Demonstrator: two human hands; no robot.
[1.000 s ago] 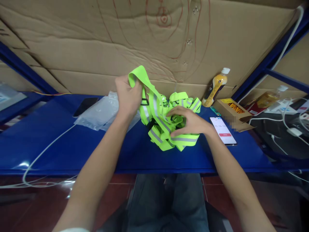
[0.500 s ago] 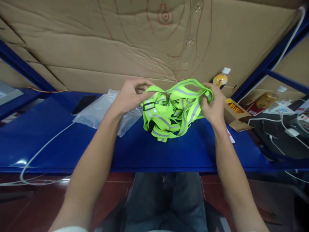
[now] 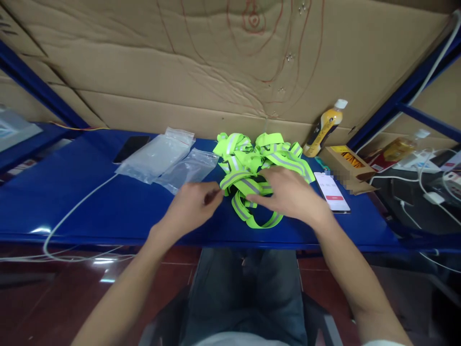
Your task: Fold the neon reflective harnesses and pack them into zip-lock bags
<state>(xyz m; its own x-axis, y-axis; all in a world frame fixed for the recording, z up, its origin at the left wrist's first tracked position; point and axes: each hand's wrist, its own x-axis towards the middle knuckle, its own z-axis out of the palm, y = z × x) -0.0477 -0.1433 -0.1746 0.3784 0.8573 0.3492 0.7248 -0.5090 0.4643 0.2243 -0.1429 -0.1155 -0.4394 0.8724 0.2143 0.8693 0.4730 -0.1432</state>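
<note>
A tangled heap of neon-yellow reflective straps (image 3: 248, 185) with grey stripes lies on the blue table, one loop bulging toward its front edge. My left hand (image 3: 194, 204) is at the heap's left side, fingers curled into a pinch at the edge of a strap. Over the right part of the heap reaches my right hand (image 3: 291, 194), its thumb stretched out apart from the fingers, with strap in the gap between them. Some of its fingertips are blurred against the straps.
Clear plastic zip bags (image 3: 158, 156) lie left of the heap, beside a dark phone (image 3: 131, 149). To the right are a lit phone (image 3: 332, 192), a yellow drink bottle (image 3: 324, 127) and an open cardboard box (image 3: 347, 166). A cardboard sheet (image 3: 180, 72) stands behind; a white cable (image 3: 79, 204) crosses the left.
Both hands have come down and nearer to me from the raised strap loop. That loop now lies on the heap, and another loop spreads toward the front. The lit phone has come into fuller view.
</note>
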